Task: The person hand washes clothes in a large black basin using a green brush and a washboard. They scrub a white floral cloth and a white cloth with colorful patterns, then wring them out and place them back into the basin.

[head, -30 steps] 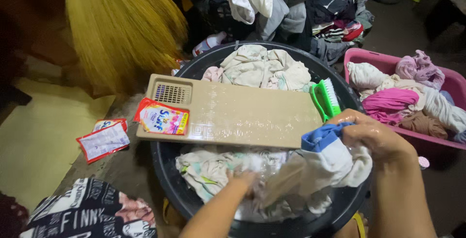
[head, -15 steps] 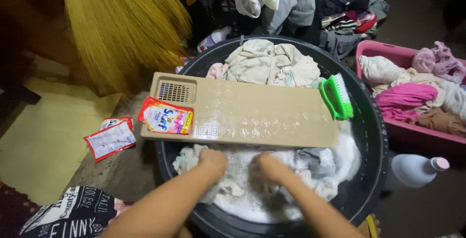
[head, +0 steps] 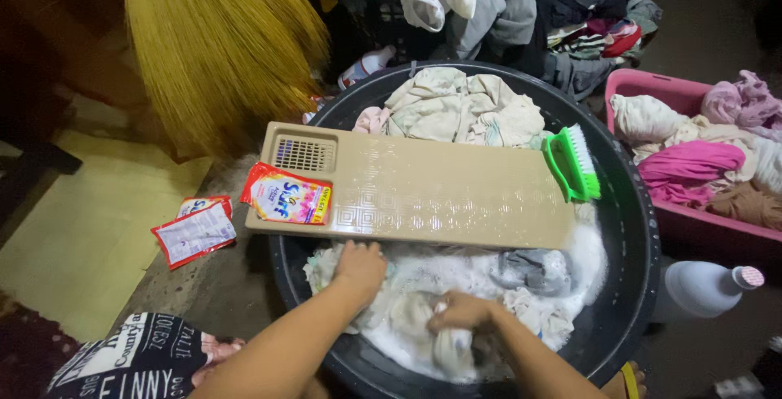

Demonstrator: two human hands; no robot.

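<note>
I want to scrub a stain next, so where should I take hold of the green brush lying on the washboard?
Grip the green brush by its green back, coming from the left, over the washboard. It lies on its side at the board's right end with the white bristles facing right, so the smooth green back is the exposed side for the fingers.

A beige plastic washboard (head: 423,195) lies across the round black plastic basin (head: 631,285). On its left end rests a red detergent sachet (head: 287,195); at its right end sits a green scrub brush (head: 573,163). Behind the board, dry cream clothes (head: 456,106) are heaped in the basin; before it, both hands press soapy wet laundry (head: 407,317). A pink tub (head: 692,220) stands right of the basin, a straw broom (head: 220,41) left behind it.
</note>
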